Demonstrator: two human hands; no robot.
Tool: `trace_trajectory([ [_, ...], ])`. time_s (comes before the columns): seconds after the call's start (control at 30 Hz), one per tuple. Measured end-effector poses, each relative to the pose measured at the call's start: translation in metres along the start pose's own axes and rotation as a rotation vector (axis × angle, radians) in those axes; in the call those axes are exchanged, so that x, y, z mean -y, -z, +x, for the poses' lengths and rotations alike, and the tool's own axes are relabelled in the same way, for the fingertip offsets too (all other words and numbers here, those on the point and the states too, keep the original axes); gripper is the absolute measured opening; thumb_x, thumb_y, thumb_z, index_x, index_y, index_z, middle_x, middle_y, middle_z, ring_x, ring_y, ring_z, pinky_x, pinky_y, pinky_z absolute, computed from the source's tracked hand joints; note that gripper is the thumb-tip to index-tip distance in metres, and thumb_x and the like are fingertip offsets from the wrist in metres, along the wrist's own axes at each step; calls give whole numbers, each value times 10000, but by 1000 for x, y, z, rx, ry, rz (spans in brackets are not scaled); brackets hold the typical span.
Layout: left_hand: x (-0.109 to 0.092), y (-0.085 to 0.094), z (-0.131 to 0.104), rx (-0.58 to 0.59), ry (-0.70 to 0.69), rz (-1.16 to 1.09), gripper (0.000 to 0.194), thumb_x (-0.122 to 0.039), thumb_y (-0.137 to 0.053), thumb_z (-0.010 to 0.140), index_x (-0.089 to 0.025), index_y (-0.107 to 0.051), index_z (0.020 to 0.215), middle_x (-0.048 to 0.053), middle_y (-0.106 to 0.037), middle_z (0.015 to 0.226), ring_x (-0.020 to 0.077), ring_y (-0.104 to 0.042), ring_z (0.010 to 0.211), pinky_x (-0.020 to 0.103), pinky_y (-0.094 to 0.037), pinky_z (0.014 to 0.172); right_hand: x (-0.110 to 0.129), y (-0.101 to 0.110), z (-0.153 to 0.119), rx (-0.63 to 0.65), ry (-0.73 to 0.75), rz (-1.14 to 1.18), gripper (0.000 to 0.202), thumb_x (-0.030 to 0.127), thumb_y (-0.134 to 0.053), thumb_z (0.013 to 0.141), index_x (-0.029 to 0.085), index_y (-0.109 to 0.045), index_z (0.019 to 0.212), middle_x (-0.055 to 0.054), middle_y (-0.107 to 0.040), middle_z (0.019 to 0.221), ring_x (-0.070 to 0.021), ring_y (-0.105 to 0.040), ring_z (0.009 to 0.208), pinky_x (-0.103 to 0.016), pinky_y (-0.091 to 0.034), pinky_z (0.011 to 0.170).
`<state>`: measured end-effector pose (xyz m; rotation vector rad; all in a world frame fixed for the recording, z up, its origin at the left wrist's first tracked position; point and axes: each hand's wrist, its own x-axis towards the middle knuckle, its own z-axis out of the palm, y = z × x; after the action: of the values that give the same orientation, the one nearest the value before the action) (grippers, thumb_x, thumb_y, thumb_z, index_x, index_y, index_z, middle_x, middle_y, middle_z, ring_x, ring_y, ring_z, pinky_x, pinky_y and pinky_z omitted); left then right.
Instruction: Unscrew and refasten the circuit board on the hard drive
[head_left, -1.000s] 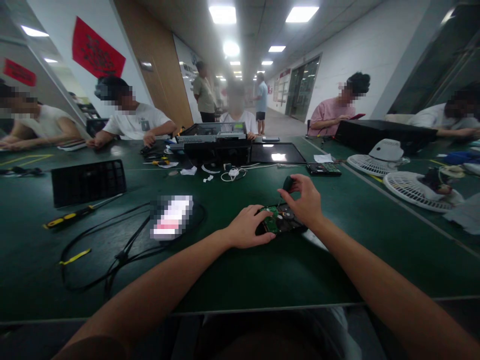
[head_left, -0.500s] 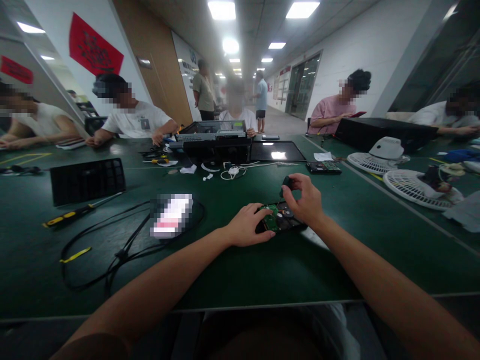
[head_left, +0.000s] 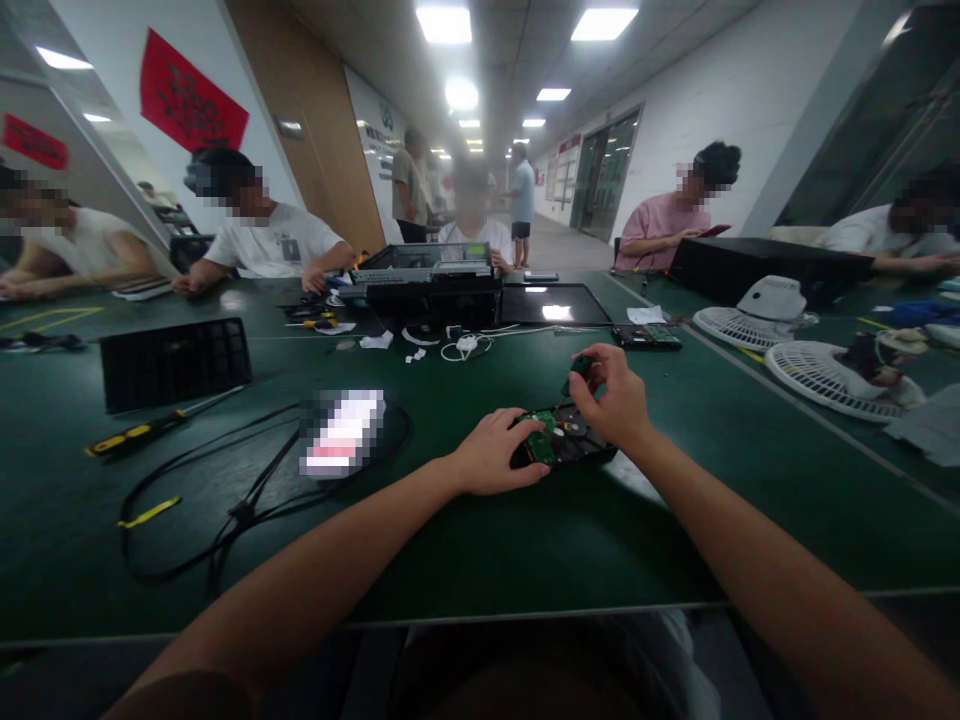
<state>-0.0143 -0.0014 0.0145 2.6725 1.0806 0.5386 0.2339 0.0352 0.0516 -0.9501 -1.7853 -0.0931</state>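
In the head view, the left hand [head_left: 495,452] holds down a hard drive [head_left: 564,442], its fingers over the green circuit board on the drive's left part and its thumb at the near edge. The drive lies on the green table [head_left: 525,560], in front of the person and slightly to the right. The right hand [head_left: 615,398] grips a dark-handled screwdriver [head_left: 576,376] between thumb and fingers, tilted above the far side of the drive; whether its tip touches a screw is too small to tell.

To the left lie a bright, pixelated phone [head_left: 346,433], a looped black cable [head_left: 241,512] with a yellow tie [head_left: 151,511], and a black-and-yellow screwdriver [head_left: 135,437] just in front of a black panel [head_left: 176,365]. Beyond the hands, a white cable [head_left: 466,346] lies near a flat black screen [head_left: 555,304]; a second circuit-board unit [head_left: 647,336] lies farther right. White fan parts [head_left: 806,380] rest at the right. Co-workers sit around the far side, near an open metal case [head_left: 427,264].
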Motion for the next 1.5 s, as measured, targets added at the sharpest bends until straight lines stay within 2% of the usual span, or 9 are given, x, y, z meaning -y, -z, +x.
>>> trace_trajectory([
  [0.17,-1,0,0,-3,4,-2,733,-672,-646,935,-247,-522,1519,166,-494,1535,384,-489,1410,563,-424,1178,0,0,0,-5,-4,-2,335,293,-651,920,260,-504,1220,-9,-671,900,-177,-652,671,-366,-573,704],
  [0.33,-1,2,0,12,6,3,746,-685,-632,937,-234,-522,1521,174,-483,1542,387,-484,1413,559,-414,1187,-1,-3,-1,-25,-64,-9,391,408,-721,908,250,-515,1200,-6,-653,880,-179,-649,667,-360,-568,681],
  [0.67,-3,3,0,15,22,-28,743,-679,-638,930,-260,-509,1530,160,-474,1565,395,-490,1409,575,-427,1171,2,-3,-3,58,-57,146,368,317,-626,944,258,-468,1271,-104,-733,1215,-161,-710,674,-357,-603,665],
  [0.83,-4,3,0,16,26,-16,745,-666,-630,938,-243,-499,1537,165,-454,1570,394,-477,1421,560,-414,1187,-2,-7,-4,9,-102,76,439,398,-694,927,239,-493,1283,-79,-734,1073,-158,-683,618,-342,-583,620],
  [0.9,-2,2,0,14,23,-10,758,-675,-633,932,-240,-499,1538,165,-455,1563,390,-472,1425,552,-406,1195,-5,-8,-4,-12,-108,39,473,440,-729,911,234,-511,1276,-84,-719,1077,-153,-673,617,-343,-581,623],
  [1.07,-1,1,0,15,3,-8,878,-729,-698,858,-223,-491,1546,177,-464,1539,400,-474,1407,556,-410,1186,-7,-8,-6,14,-57,28,479,428,-712,933,241,-524,1331,-78,-697,1119,-153,-677,651,-362,-601,668],
  [1.17,-3,2,-1,7,19,-2,851,-704,-710,856,-235,-503,1536,169,-476,1526,399,-476,1398,563,-404,1187,-5,-8,-6,30,-24,41,470,356,-667,949,240,-504,1374,-95,-700,1159,-171,-700,697,-380,-622,689],
  [1.3,-3,1,1,4,48,22,831,-710,-699,858,-266,-513,1535,153,-499,1498,410,-444,1418,597,-358,1209,-5,-8,-5,-18,-21,25,478,335,-697,923,239,-524,1358,-113,-718,1174,-227,-738,833,-438,-653,774],
  [1.5,-1,-2,0,-14,119,67,762,-686,-631,930,-329,-475,1585,145,-382,1609,437,-346,1501,643,-325,1213,-8,-5,-2,-48,14,37,444,330,-696,934,235,-556,1344,-146,-689,1324,-245,-750,926,-463,-672,818],
])
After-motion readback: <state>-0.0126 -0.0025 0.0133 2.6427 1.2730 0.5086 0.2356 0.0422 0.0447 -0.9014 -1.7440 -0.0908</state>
